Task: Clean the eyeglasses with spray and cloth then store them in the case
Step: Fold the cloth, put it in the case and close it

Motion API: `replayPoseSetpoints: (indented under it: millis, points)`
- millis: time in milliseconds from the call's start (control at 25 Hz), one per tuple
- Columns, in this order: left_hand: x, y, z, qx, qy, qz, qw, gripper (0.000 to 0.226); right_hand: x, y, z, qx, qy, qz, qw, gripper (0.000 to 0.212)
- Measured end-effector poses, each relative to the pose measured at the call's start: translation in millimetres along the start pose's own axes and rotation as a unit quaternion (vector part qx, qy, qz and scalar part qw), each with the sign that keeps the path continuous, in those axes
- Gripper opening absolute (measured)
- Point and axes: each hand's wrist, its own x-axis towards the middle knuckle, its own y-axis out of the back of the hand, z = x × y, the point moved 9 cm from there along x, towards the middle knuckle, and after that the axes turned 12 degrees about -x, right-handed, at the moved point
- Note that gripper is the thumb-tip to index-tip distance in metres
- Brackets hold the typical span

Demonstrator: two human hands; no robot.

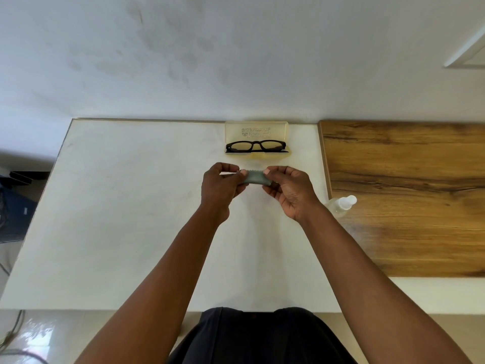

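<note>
Both hands, left hand [221, 183] and right hand [288, 189], pinching folded cloth [256, 177] by its ends above table [131, 206]; eyeglasses [256, 146] already lying in open case [256, 130]; best folded flat, corners aligned, then tucked alongside.

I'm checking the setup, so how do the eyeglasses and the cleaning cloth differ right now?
The eyeglasses are black, rigid and rest in the open case; the cloth is grey-green, soft and folded small, pinched above the table between the left hand and right hand. No hand touches the eyeglasses.
</note>
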Motion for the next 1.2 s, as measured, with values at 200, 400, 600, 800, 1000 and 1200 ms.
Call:
replayPoseSetpoints:
  millis: [200,400,600,800,1000,1200]
  points:
    - [17.3,-17.8,30.8,0.043,-0.034,0.003,0.998,0.012,17.3,-2.9,-41.0,-0.034,0.055,0.021,0.998,0.018]
    - [37.5,-30.8,56.0,0.102,-0.071,0.024,0.992,0.013,35.3,-5.0,-73.7,-0.077,0.098,0.059,0.99,0.023]
    - [50.7,-39.9,65.3,0.167,-0.105,0.039,0.98,0.016,48.9,-1.5,-87.2,-0.172,0.12,0.106,0.972,0.022]
    - [53.2,-43.9,60.0,0.235,-0.144,0.052,0.96,0.01,49.1,1.3,-88.4,-0.286,0.159,0.16,0.931,0.019]
    - [55.3,-41.9,52.7,0.25,-0.146,0.068,0.955,0.008,44.3,-1.9,-89.4,-0.353,0.203,0.191,0.893,0.016]
    - [56.0,-35.2,40.2,0.241,-0.129,0.081,0.958,0.007,41.8,-1.8,-80.1,-0.384,0.21,0.192,0.878,0.016]
